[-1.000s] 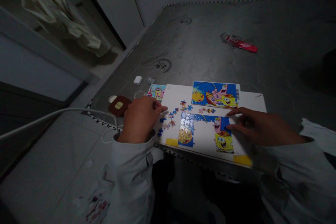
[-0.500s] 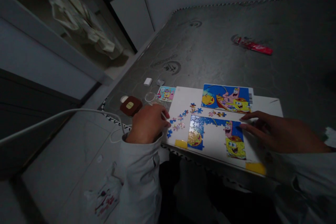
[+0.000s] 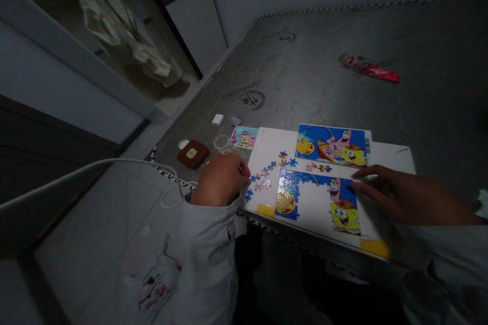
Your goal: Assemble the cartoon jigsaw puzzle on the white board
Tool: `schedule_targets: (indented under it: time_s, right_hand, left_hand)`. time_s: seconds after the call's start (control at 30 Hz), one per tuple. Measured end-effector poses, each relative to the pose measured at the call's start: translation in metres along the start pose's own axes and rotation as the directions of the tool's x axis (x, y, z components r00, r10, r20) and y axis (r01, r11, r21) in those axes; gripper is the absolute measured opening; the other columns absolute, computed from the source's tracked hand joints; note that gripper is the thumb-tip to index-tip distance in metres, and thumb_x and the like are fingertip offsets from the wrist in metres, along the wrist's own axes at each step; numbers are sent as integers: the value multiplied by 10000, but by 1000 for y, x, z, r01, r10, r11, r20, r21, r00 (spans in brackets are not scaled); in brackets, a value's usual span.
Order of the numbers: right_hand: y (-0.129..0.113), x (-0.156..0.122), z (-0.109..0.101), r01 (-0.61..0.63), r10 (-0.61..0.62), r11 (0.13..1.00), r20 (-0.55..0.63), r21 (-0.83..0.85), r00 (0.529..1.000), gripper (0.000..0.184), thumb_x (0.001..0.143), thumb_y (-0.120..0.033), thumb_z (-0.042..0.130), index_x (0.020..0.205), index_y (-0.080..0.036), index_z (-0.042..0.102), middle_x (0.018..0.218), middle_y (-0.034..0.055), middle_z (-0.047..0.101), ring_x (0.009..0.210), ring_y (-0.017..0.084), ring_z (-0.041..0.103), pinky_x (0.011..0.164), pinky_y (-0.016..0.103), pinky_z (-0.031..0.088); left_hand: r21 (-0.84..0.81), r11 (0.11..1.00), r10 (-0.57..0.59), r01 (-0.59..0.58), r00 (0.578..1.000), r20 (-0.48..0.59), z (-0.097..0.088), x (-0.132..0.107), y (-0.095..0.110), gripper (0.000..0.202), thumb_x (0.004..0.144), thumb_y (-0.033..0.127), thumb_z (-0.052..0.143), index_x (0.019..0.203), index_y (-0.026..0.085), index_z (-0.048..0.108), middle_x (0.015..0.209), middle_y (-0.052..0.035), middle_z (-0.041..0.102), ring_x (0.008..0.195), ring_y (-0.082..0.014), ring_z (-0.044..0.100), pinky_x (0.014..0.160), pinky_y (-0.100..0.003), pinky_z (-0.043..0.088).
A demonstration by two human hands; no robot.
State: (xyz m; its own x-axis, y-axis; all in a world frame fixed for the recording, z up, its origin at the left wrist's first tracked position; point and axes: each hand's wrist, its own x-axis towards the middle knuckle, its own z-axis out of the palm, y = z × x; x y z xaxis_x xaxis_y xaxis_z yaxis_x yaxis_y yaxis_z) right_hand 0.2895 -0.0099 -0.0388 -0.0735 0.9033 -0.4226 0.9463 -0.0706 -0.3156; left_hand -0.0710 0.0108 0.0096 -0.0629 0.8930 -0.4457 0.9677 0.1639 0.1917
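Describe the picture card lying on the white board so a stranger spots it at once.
On the dark grey surface, find the white board at its near edge. Along the board's far side, just beyond the partly built puzzle, lies the picture card. Unlike the gapped puzzle, it is one complete blue picture, with a barcode at its right end.

A grey mattress has corded edging. On it lie a white board, brown case, small card and red packet.

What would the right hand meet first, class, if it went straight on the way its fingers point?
Most likely the joined puzzle's right column, right by the fingers of the right hand; they may be touching it.
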Motion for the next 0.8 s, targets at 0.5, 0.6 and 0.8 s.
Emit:
schedule_targets:
  time_s: [0.5, 0.6, 0.8]
  right_hand:
    - [0, -1, -2, 43, -42, 998, -27, 34, 999, 447, 899, -662, 523, 1091, -305, 712, 864, 58, 816, 665, 282, 744, 565, 387, 533]
    - [-1, -2, -3, 23, -22, 1000, -21, 16, 1000, 443, 901, -656, 518, 1088, -304, 711, 895, 65, 820, 681, 281, 746, 591, 393, 537]
    - [-5, -5, -1, 28, -27, 1000, -51, 12, 998, 436, 894, -640, 515, 1069, -296, 717, 873, 65, 820, 660, 283, 743, 575, 393, 520]
  left_hand:
    - [-41, 996, 73, -74, 997, -29, 2, 2, 1, 124, 769, 230, 831, 885, 269, 810, 990, -2, 808, 939, -213, 715, 751, -314, 478]
    - [-36, 997, 65, -66, 997, -31, 2, 1, 2, 116, 763, 223, 816, 866, 275, 807, 962, 8, 808, 921, -207, 717, 728, -314, 466]
    - [-18, 998, 64, -66, 996, -61, 3, 1, 1, 114, 760, 241, 798, 868, 278, 798, 986, 5, 804, 933, -214, 712, 712, -321, 449]
